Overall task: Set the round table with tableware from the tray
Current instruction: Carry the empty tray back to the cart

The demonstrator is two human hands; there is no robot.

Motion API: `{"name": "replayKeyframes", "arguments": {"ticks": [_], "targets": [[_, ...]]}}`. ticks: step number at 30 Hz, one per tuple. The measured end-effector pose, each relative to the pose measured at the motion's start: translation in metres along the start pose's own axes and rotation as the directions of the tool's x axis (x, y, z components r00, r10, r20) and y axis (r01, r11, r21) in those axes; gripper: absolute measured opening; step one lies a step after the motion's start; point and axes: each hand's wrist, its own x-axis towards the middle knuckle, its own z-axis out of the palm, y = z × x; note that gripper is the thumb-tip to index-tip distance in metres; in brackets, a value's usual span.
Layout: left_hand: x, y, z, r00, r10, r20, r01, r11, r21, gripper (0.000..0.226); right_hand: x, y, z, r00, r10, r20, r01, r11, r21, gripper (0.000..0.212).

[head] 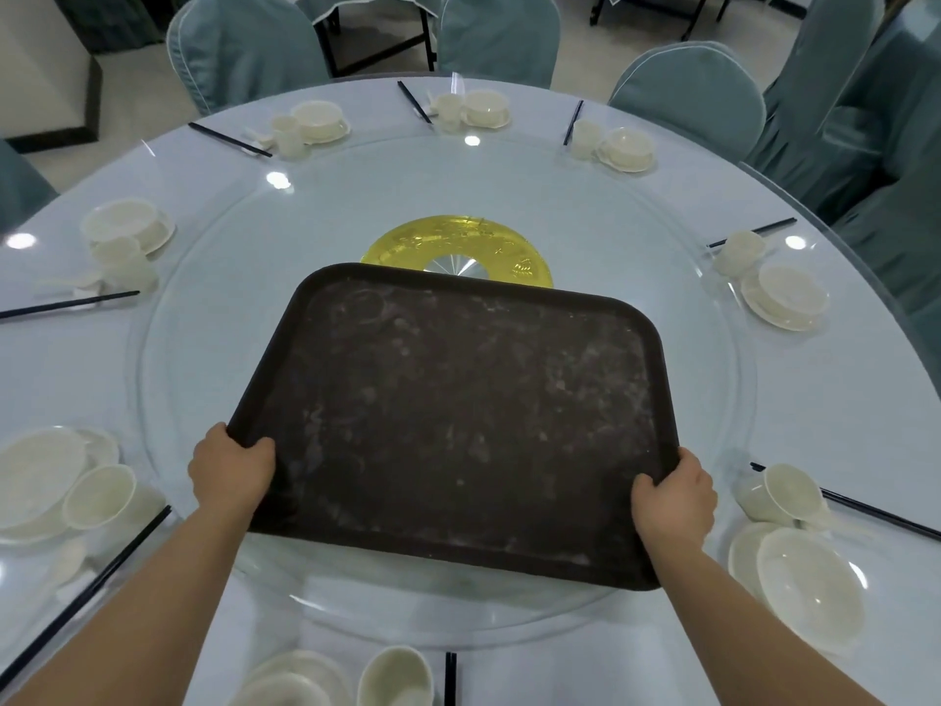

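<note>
A dark brown tray point(458, 410) with nothing on it is over the glass turntable point(203, 308) of the round table point(61, 349). My left hand point(231, 466) grips its near-left edge, thumb on top. My right hand point(674, 494) grips its near-right edge the same way. Around the table's rim stand several place settings of cream tableware: a plate with bowl point(786, 298), a cup point(741, 249), and black chopsticks point(71, 304) beside each. The nearest setting point(392, 677) lies at the bottom edge, between my forearms.
A gold disc point(458, 242) marks the turntable's centre, partly hidden by the tray. Blue-grey covered chairs point(687, 94) ring the table's far side and right. Another table's legs point(377, 38) stand beyond them.
</note>
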Motion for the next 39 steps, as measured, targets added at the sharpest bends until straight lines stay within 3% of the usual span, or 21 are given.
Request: {"name": "replayKeyframes", "arguments": {"ticks": [5,7,9,19,26,39], "targets": [[0.005,0.001,0.000,0.988,-0.142,0.058,0.152,0.958,-0.243,0.038,-0.002,-0.008,0.004,0.998,0.041,0.039,-0.040,0.999,-0.018,0.067],[0.004,0.004,-0.003,0.977,-0.196,0.078,0.211,0.917,-0.337,0.048,0.001,-0.008,0.001,0.997,0.046,0.064,-0.047,0.999,0.010,0.068],[0.003,0.005,-0.005,0.968,-0.233,0.091,0.250,0.873,-0.419,0.054,0.003,-0.006,-0.004,0.997,0.042,0.072,-0.047,0.997,0.061,0.066],[-0.024,-0.008,-0.034,0.942,-0.335,0.032,0.274,0.707,-0.652,0.043,-0.031,0.000,-0.036,0.999,0.038,-0.036,-0.026,0.955,0.297,0.040],[-0.054,-0.023,-0.064,0.954,-0.300,0.013,0.220,0.668,-0.711,0.049,-0.055,-0.003,-0.060,0.994,0.014,-0.107,0.027,0.927,0.375,0.029],[-0.135,-0.029,-0.103,0.985,-0.164,-0.051,0.083,0.718,-0.691,0.034,-0.109,0.048,-0.122,0.979,0.018,-0.204,0.062,0.922,0.383,0.015]]}}
